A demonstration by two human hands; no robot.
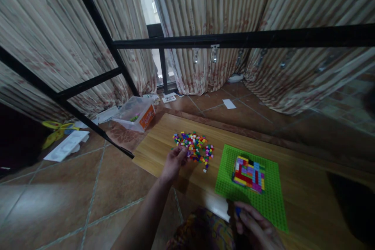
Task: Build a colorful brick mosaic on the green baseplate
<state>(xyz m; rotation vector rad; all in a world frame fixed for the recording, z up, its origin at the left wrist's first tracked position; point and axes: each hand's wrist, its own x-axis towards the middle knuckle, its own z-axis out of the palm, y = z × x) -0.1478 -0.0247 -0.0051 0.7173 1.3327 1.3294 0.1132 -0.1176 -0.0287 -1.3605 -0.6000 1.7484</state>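
Note:
My left hand (175,160) is at the near left edge of a loose pile of small coloured toy bricks (197,145). Its fingers are pinched together, and whatever lies between the tips is too small to make out. Near the front edge of the table, my right hand (254,222) pinches a blue toy brick (238,211) between thumb and fingers. Just beyond that hand lies a green studded baseplate (271,203). On the plate sits a low, roughly rectangular block of multicoloured bricks (249,174), built in layers.
The wooden table (158,133) runs lengthwise in front of me. Past its left end, a clear plastic box (131,115) with an orange label stands on the tiled floor. Black metal bars (181,43) cross before the curtains. A dark flat object (348,199) lies at right.

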